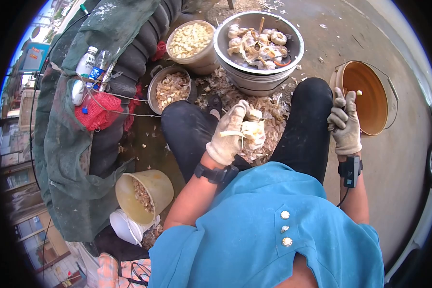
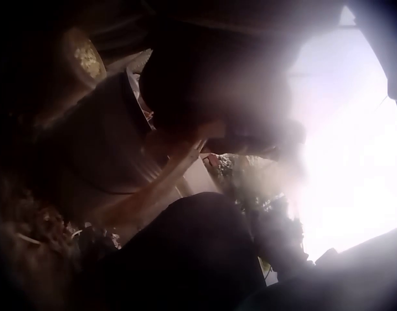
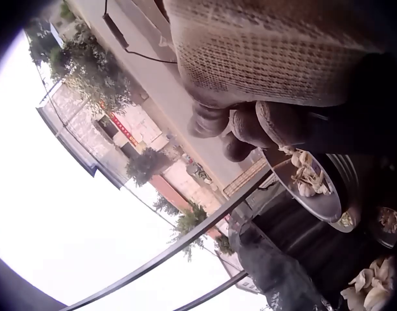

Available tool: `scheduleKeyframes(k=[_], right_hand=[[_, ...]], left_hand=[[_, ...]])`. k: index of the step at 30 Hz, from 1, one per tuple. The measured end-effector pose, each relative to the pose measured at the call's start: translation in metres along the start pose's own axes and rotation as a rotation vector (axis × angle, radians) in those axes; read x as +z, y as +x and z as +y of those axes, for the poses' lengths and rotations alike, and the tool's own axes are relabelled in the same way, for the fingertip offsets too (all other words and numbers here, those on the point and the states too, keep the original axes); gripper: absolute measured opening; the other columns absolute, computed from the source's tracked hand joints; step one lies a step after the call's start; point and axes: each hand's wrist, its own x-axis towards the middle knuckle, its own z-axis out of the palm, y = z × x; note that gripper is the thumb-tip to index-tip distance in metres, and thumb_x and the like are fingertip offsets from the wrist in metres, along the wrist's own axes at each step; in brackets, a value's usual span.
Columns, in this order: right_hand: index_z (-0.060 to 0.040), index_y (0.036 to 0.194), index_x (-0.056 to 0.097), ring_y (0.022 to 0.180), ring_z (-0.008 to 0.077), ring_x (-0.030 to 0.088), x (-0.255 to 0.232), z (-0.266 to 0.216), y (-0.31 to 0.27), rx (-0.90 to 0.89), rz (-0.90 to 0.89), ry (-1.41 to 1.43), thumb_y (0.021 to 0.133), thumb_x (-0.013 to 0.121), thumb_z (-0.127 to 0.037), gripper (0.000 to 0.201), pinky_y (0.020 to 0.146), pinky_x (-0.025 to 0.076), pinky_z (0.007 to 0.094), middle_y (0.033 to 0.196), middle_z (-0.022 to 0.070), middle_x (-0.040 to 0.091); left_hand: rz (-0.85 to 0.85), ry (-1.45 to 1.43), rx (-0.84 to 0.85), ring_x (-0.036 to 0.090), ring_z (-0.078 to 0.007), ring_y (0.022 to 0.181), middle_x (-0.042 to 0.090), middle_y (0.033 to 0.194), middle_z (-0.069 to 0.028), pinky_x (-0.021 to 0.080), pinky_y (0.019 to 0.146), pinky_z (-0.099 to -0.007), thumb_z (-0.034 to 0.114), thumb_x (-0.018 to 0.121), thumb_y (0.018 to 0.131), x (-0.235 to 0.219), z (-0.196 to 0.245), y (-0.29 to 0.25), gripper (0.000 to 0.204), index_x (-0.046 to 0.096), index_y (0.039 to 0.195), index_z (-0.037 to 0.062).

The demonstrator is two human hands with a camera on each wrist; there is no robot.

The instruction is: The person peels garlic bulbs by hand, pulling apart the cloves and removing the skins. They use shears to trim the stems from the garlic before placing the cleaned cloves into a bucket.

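Note:
My gloved left hand (image 1: 229, 134) grips a partly broken garlic bulb (image 1: 253, 133) above my lap, with a pale dry stalk across the fingers. The same bulb (image 3: 372, 285) shows at the lower right in the right wrist view. My gloved right hand (image 1: 344, 122) is raised at the near side of an orange-brown bucket (image 1: 369, 103), some fingers straight and others bent, nothing seen in its grasp. One peeled clove (image 1: 359, 93) appears just beyond its fingertips, against the bucket's mouth. The left wrist view is dark, the hand mostly a silhouette.
A metal basin of garlic bulbs (image 1: 260, 45) sits on a bucket between my knees. Left of it stand a tub of peeled cloves (image 1: 191, 42) and a pot of skins (image 1: 172, 89). Loose skins (image 1: 273, 115) cover the ground. A yellowish bucket (image 1: 161, 192) leans at the lower left.

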Motion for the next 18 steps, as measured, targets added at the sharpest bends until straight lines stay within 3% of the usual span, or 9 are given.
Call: scheduleKeyframes(k=[2,4,6,9,10,13,16,17,18], right_hand=[[-0.0028,0.115,0.054,0.048,0.0004,0.034,0.025,0.034,-0.012,0.087,0.082,-0.407,0.097,0.061,-0.033,0.036,0.04,0.026,0.016,0.077,-0.0021,0.055],[-0.0049,0.114,0.054,0.053,-0.0008,0.037,0.043,0.057,-0.019,0.176,-0.019,-0.764,0.097,0.061,-0.033,0.034,0.042,0.026,0.0142,0.078,-0.0024,0.055],[-0.0044,0.109,0.057,0.06,0.0024,0.046,0.059,0.075,-0.02,0.338,-0.065,-1.016,0.093,0.065,-0.037,0.037,0.049,0.035,0.0172,0.08,-0.0002,0.056],[0.0009,0.101,0.059,0.078,0.0204,0.06,0.063,0.112,-0.021,0.114,-0.206,-1.556,0.084,0.072,-0.043,0.049,0.071,0.048,0.0357,0.082,0.0105,0.059],[0.0014,0.1,0.058,0.078,0.0234,0.059,0.057,0.119,-0.021,-0.048,-0.322,-1.592,0.083,0.072,-0.045,0.052,0.073,0.047,0.0368,0.082,0.0158,0.059],[0.0009,0.094,0.057,0.073,0.0242,0.058,0.068,0.125,-0.015,-0.003,-0.294,-1.731,0.081,0.072,-0.05,0.055,0.068,0.047,0.0364,0.08,0.0157,0.059],[0.0001,0.091,0.056,0.065,0.0183,0.053,0.071,0.133,-0.011,0.006,-0.253,-1.689,0.082,0.071,-0.054,0.056,0.062,0.046,0.0356,0.072,0.0109,0.056],[0.0001,0.09,0.056,0.065,0.0163,0.051,0.076,0.136,-0.012,-0.022,-0.261,-1.688,0.083,0.071,-0.052,0.054,0.061,0.046,0.0347,0.07,0.01,0.056],[0.0,0.09,0.056,0.064,0.0142,0.05,0.079,0.138,-0.014,-0.044,-0.256,-1.69,0.085,0.07,-0.05,0.052,0.06,0.046,0.0339,0.069,0.009,0.055]], left_hand=[[-0.074,-0.022,-0.006,0.063,-0.0128,0.082,0.064,0.091,-0.0054,0.051,0.072,-0.0244,0.038,0.039,0.104,0.004,0.002,0.001,0.04,0.059,0.1,0.0035],[-0.042,0.002,-0.058,0.063,-0.0125,0.081,0.064,0.089,-0.0057,0.051,0.071,-0.0242,0.039,0.039,0.103,0.005,0.004,0.0,0.041,0.059,0.099,0.0033],[-0.015,0.023,-0.109,0.063,-0.0123,0.08,0.064,0.088,-0.0061,0.051,0.071,-0.0239,0.041,0.04,0.103,0.01,0.009,-0.001,0.043,0.059,0.098,0.003],[0.081,0.064,-0.085,0.063,-0.0132,0.068,0.063,0.078,-0.0071,0.05,0.061,-0.025,0.047,0.041,0.101,0.017,0.008,0.003,0.049,0.059,0.096,0.0017],[0.067,0.207,0.024,0.062,-0.0126,0.062,0.062,0.073,-0.006,0.049,0.057,-0.0232,0.045,0.04,0.102,0.014,0.002,0.003,0.048,0.058,0.093,0.0015],[0.121,0.002,-0.108,0.057,-0.0106,0.057,0.059,0.073,-0.0034,0.047,0.053,-0.0229,0.033,0.046,0.102,0.009,-0.003,0.0,0.034,0.056,0.098,0.0012],[0.187,0.357,0.178,0.056,-0.015,0.072,0.057,0.08,-0.0059,0.048,0.067,-0.0296,0.025,0.048,0.1,0.004,-0.021,0.003,0.027,0.052,0.11,0.0001],[0.297,0.01,-0.194,0.056,-0.0143,0.072,0.056,0.077,-0.0055,0.047,0.065,-0.0289,0.031,0.047,0.101,0.014,0.006,0.003,0.031,0.055,0.101,0.0012],[0.347,-0.028,-0.172,0.055,-0.0125,0.067,0.056,0.073,-0.0033,0.046,0.059,-0.0269,0.038,0.046,0.101,0.014,0.0,0.006,0.039,0.057,0.089,0.0033]])
